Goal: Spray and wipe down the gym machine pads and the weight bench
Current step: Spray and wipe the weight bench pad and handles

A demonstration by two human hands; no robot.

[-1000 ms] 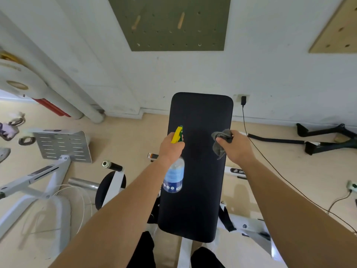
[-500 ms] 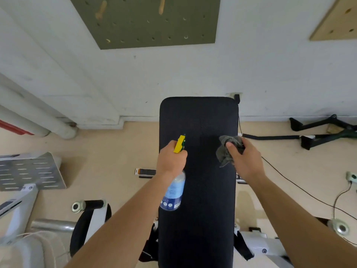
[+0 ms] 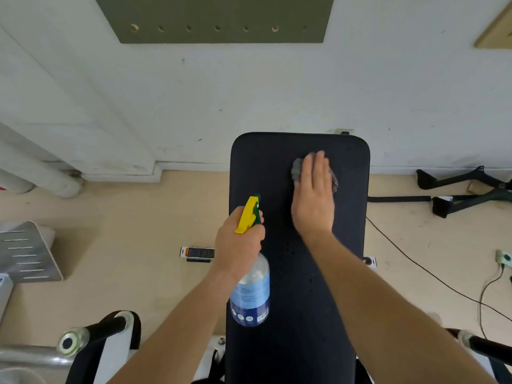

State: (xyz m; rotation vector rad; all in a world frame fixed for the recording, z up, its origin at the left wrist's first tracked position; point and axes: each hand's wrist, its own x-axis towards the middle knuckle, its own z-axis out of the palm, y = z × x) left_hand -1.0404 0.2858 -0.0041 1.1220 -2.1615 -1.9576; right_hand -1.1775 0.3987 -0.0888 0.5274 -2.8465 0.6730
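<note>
Right hand (image 3: 313, 198) now flat, crumpled grey cloth (image 3: 297, 169) against padded black bench (image 3: 293, 300).

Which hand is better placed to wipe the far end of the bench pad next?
Right. The right hand lies flat on the grey cloth on the bench pad; the left hand holds the spray bottle.

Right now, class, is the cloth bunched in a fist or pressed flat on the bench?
Pressed flat: the right hand lies open, fingers straight, on the cloth against the bench.
</note>
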